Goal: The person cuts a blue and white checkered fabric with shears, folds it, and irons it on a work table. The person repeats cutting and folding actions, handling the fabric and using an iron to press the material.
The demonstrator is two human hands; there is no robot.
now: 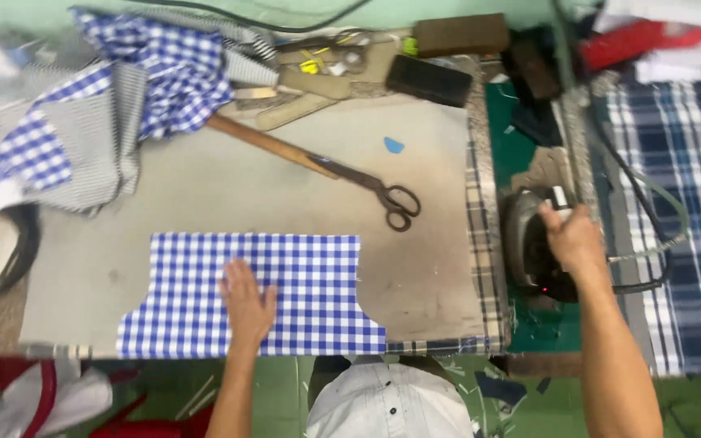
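A blue-and-white gingham fabric piece (285, 292) lies at six o'clock on a pale grey-beige pressing board (229, 186), which has a brown plaid edge strip (480, 243) at three o'clock. At ten o'clock sits a heap of blue gingham and grey-and-white striped fabric pieces (107, 105). Dark, rusty-brown scissors (375, 191) lie at the centre, near a small light blue chalk (393, 145). The iron (533, 247) is dark grey. Navy-and-white plaid cloth (683, 219) fills three o'clock. A green mat (513, 146) shows at two o'clock.
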